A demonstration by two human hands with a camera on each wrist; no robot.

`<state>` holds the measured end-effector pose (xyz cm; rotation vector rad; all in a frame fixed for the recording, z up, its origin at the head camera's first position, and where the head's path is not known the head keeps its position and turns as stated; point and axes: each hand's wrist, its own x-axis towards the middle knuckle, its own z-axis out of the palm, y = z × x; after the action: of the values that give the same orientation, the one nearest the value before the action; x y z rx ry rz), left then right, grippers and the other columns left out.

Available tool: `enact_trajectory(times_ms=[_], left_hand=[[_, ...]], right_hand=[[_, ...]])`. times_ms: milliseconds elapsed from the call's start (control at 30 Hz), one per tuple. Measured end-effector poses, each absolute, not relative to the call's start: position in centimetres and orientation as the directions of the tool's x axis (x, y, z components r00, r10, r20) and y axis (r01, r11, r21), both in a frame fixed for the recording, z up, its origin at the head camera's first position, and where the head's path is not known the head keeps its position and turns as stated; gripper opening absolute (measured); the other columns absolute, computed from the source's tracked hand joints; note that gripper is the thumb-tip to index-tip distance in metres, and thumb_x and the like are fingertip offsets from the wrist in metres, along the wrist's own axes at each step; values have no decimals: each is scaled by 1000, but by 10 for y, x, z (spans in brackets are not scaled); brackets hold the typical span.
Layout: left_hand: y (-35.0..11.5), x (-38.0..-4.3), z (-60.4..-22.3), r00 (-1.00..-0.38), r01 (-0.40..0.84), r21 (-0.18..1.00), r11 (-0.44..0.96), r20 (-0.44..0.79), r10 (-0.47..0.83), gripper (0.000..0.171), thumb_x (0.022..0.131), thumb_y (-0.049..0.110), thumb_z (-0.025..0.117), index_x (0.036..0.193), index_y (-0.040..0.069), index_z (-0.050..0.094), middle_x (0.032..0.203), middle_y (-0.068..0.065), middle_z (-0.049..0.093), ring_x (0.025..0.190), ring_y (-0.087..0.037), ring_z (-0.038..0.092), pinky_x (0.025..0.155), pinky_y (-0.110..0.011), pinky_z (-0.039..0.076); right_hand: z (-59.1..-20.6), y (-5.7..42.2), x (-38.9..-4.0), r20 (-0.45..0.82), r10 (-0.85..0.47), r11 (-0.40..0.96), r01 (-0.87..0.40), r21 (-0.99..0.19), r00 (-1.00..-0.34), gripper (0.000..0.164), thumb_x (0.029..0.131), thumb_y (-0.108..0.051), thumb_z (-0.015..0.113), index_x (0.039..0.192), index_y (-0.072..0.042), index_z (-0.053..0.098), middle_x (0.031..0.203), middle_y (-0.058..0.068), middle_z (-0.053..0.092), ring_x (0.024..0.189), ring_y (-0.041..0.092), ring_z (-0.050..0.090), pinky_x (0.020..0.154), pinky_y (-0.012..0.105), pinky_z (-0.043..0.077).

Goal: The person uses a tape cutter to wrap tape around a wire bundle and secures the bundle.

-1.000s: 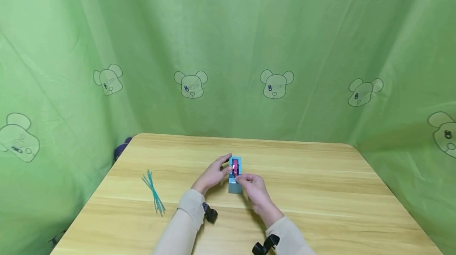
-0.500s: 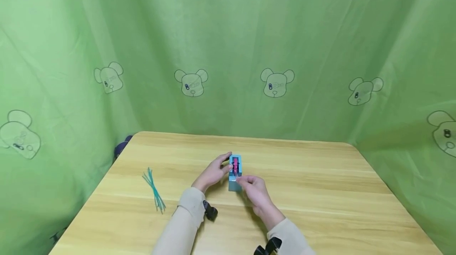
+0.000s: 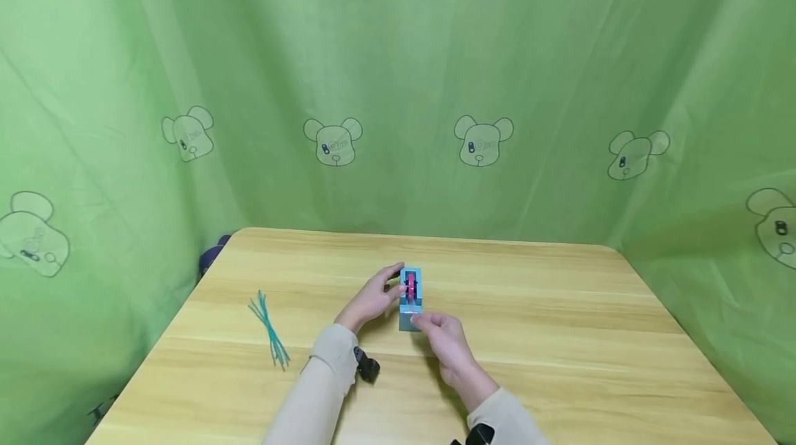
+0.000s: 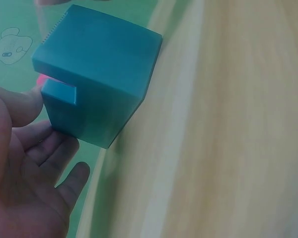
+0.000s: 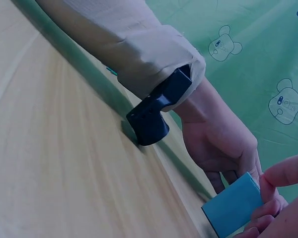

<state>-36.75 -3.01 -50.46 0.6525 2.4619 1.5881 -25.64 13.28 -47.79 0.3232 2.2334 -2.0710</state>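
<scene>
A blue tape dispenser [image 4: 99, 64] with a pink reel [image 3: 411, 286] inside stands on the table. My left hand [image 3: 372, 298] grips its left side, thumb near the reel and fingers lower down in the left wrist view. Thumb and forefinger of my right hand [image 3: 449, 343] pinch the end of the clear tape [image 4: 41, 21] just in front of the dispenser's toothed cutting edge. A faint see-through strip runs from those fingertips toward the dispenser. The right wrist view shows the right fingertips close to that edge.
Several thin teal strips [image 3: 269, 327] lie loosely crossed on the wooden table [image 3: 560, 334], left of the hands. A green curtain [image 3: 398, 72] hangs behind the table and at both sides. Black wrist cameras [image 3: 367, 365] sit on both sleeves.
My right hand has drawn back toward me, from beside the reel to past the dispenser's front edge, with the tape end pinched. The left hand keeps its place on the dispenser.
</scene>
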Motion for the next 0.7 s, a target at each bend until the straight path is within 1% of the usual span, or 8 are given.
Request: enact_trajectory(times_ms=[133,233,333,500,700], left_hand=[[-30,-368,-505,-897,276,896,348,111,427,60,102,26,55,155,14,31,155,-8,35,141,-30,34,112,-45,29],[-30,-369,-505,-896,279,900,336,118,429,60,102,25,56,155,13,31,155,-10,36,141,-29,33,112,-44,29],[-30,-369,-504,-893,284,900,332,122,433,60,101,24,56,155,12,31,155,-10,36,141,-29,33,112,-43,30],[-30,-368,-504,-891,288,896,339,121,438,60,102,24,56,155,12,31,155,-10,36,142,-28,32,112,-43,29],[-30,-367,-502,-893,286,897,337,121,434,59,102,23,55,155,13,31,155,-11,35,141,-31,33,112,-46,29]], right_hand=[[-479,132,-255,-200,102,59,207,-977,-975,31,89,-21,70,105,5,65,119,15,55,110,31,45,96,52,36],[-480,131,-253,-199,97,53,204,-977,-975,27,89,-21,70,101,4,67,110,11,56,101,27,46,86,44,40],[-479,130,-251,-209,100,43,214,-976,-973,27,89,-20,70,102,3,66,102,8,55,90,25,47,77,37,40],[-481,129,-249,-226,111,31,231,-973,-968,28,89,-19,69,105,3,64,103,9,55,85,23,48,76,34,41],[-481,129,-244,-212,100,22,215,-976,-972,28,90,-19,67,106,5,63,110,11,57,84,21,48,74,33,42]])
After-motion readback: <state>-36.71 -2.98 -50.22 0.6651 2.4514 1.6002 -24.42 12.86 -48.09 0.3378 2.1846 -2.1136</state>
